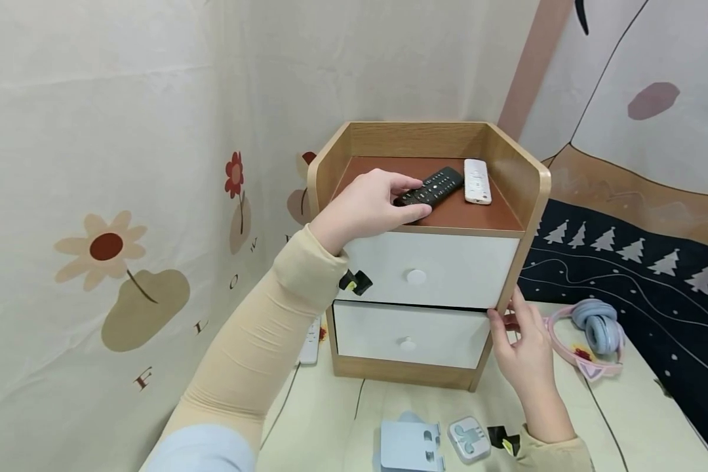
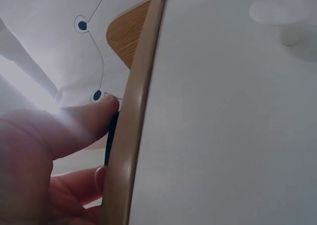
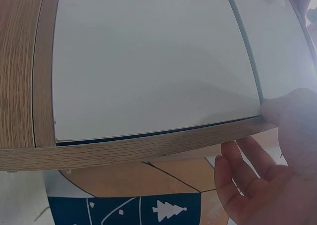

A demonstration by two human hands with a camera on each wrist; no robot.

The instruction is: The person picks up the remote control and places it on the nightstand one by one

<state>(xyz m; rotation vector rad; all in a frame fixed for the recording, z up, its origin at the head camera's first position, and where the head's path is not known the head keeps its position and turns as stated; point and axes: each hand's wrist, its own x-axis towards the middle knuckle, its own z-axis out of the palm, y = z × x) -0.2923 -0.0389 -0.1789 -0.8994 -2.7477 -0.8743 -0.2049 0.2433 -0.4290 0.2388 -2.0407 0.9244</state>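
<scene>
Black remote (image 1: 439, 187) on the brown floor (image 1: 466, 219) of the wooden cabinet's (image 1: 522, 174) open top, as I see it from my station. Its buttons face up; its long axis runs obliquely, from the near left, at the front edge, to the far right, where the far end points toward the white remote (image 1: 477, 181). That second remote lies nearly front to back along the right wall; I cannot tell whether the two touch.

The left hand (image 1: 366, 203) is clamped on the near end of the black remote, thumb on the front side and fingers on the back. The right hand (image 1: 525, 347) grips the cabinet's right front edge, thumb in front, fingers on the outer side.

Hidden or unclear: the left fingers cover part of the near end, so I cannot say whether that end rests on the floor or is raised. The left wrist view gives me only a dark sliver of it between thumb and finger; the right wrist view has glare beside the thumb. The left forearm partly covers a white object (image 1: 309, 344) beside the cabinet, and the frame's lower edge cuts off a pale blue stand (image 1: 404, 449).
</scene>
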